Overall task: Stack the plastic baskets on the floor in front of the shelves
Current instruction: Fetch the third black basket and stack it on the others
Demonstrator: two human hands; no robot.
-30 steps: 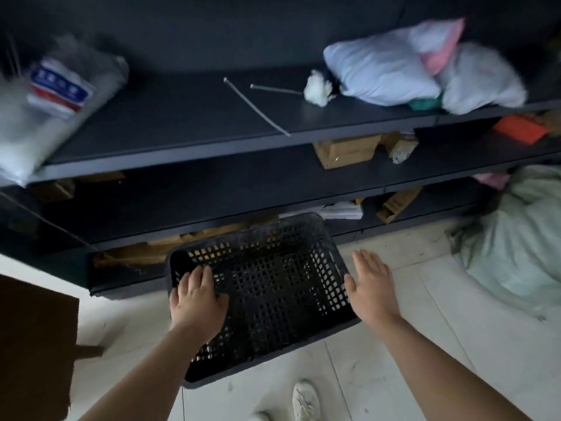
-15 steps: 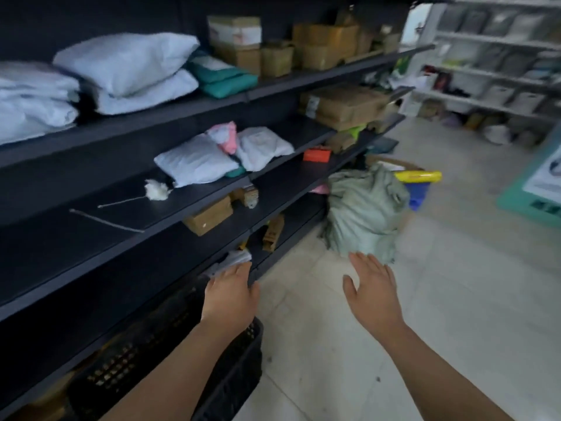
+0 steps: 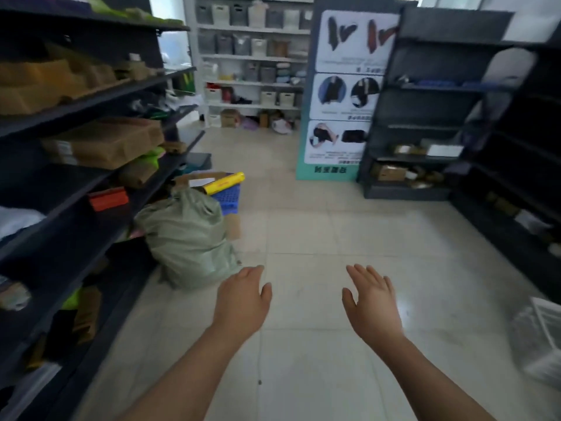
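Left hand (image 3: 243,302): held out over the bare floor, palm down, fingers extended and loosely together, grasping nothing.
Right hand (image 3: 372,302): level with the left and well apart from it, palm turned inward, fingers spread, likewise empty.
Forearms: bare, entering from the bottom edge and converging toward the middle of the aisle.
Blue basket (image 3: 228,198): the only plastic basket in sight, perforated, standing on the floor at the foot of the left shelves, behind the green sack and well ahead of both hands.
Yellow roll (image 3: 224,183): lying tilted across the top of the blue basket.
Green sack (image 3: 188,235): bulging, resting on the floor against the left shelves, just ahead of the left hand.
Left shelves (image 3: 91,183): dark, loaded with cardboard boxes, a red item and soft packages.
Right shelves (image 3: 455,117): dark, mostly bare, with a few boxes on the lower tiers.
Poster panel (image 3: 343,95): teal-edged, standing upright at the end of the right shelves.
Floor (image 3: 318,223): pale tiles, open between the two shelf rows.
Far wall: white shelving with rows of small bins, blurred.
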